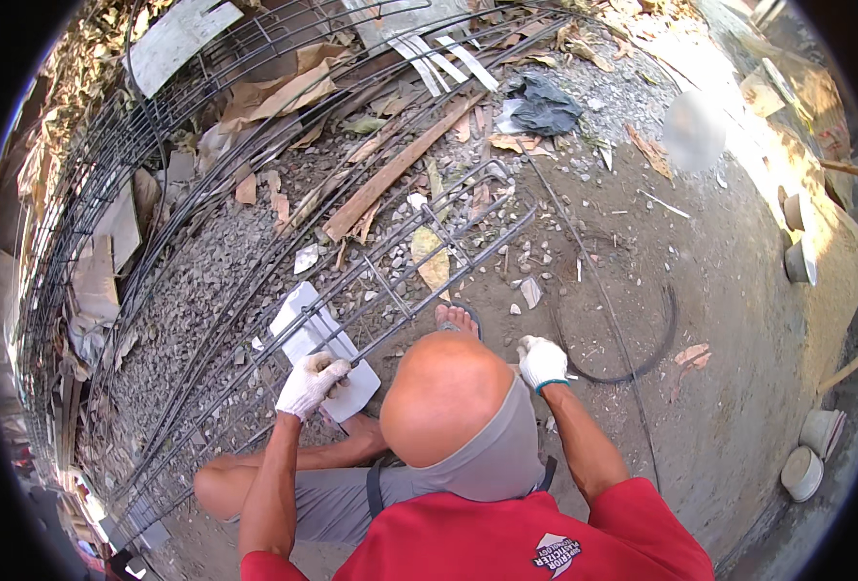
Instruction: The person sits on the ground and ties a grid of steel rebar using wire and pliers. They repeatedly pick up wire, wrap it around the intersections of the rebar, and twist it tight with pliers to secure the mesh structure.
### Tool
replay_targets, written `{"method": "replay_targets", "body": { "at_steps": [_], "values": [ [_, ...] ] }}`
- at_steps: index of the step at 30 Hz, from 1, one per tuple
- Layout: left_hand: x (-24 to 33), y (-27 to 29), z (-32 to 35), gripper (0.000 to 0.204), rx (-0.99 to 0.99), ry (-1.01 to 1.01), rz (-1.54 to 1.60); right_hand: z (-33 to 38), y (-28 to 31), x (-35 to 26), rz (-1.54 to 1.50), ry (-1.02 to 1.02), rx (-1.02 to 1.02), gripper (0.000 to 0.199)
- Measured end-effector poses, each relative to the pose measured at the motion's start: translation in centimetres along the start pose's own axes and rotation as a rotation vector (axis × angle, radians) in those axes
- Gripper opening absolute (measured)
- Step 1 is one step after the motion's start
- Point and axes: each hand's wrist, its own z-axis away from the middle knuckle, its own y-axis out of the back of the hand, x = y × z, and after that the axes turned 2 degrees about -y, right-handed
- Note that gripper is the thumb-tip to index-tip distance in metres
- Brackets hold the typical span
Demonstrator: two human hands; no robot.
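Observation:
My left hand [311, 384], in a white knit glove, is closed at the near long bar of a narrow rebar cage [390, 290]. The cage slants from lower left to upper right, with short crossbars joining its long bars. Under it, next to my left hand, lies a white flat piece [356, 387]. My right hand [543, 362], gloved in white with a green cuff, is closed beside my raised knee. Whatever it may hold is hidden by its fingers. Just right of it, a loop of thin dark wire [669, 334] lies on the ground.
Stacked rebar and mesh [90, 242] curve along the left and far side. A wooden plank [405, 167], a black plastic bag [545, 105] and dry leaves lie ahead among gravel. A long thin rod [588, 252] crosses the ground. Buckets [802, 473] stand along the right edge.

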Motion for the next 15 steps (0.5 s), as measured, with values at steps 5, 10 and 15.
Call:
{"method": "replay_targets", "body": {
  "at_steps": [5,10,15],
  "values": [
    [0.9,-0.1,0.9,0.037,0.039,0.009,-0.043,-0.2,1.7,2.7,-0.960,0.002,0.280,0.027],
    [-1.3,-0.1,1.2,0.045,0.071,-0.086,-0.090,1.4,18.7,1.1,-0.949,-0.107,0.648,0.027],
    [0.2,-0.4,1.5,0.035,0.008,-0.136,-0.041,4.0,26.5,0.9,-0.979,-0.004,0.705,0.025]
  ]
}}
